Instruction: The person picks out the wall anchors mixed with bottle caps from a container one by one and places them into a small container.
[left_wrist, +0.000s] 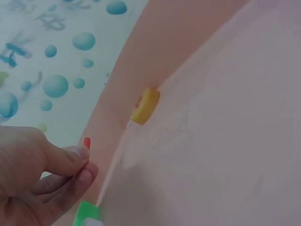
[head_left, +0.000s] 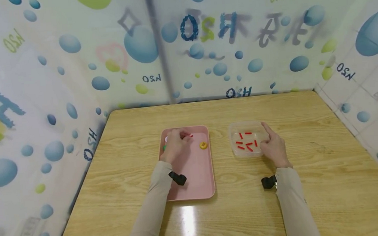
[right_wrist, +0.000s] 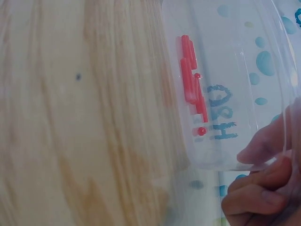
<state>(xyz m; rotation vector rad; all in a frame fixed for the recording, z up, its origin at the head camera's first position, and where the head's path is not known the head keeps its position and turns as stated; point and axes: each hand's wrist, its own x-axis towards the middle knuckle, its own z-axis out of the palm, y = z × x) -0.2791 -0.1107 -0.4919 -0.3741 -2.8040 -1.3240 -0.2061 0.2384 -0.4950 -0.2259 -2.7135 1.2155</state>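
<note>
My left hand (head_left: pixel 175 146) is over the far part of a pink tray (head_left: pixel 197 179). Its thumb and fingertips pinch a short red stick (left_wrist: pixel 87 142), whose end pokes up past the thumb in the left wrist view. A yellow round piece (head_left: pixel 203 145) leans by the tray's right wall. Beside the left hand, a green piece (left_wrist: pixel 85 213) and a whitish piece (head_left: pixel 166 138) are partly covered. My right hand (head_left: pixel 275 148) grips the right wall of a clear plastic container (right_wrist: pixel 225 162), thumb inside and fingers outside. Several red sticks (head_left: pixel 248 133) lie scattered on the container's bottom.
Tray and container stand side by side on a wood-grain table (head_left: pixel 228 219), with a strip of tabletop between them. A patterned wall covering (head_left: pixel 206 79) rises behind the far edge and along both sides.
</note>
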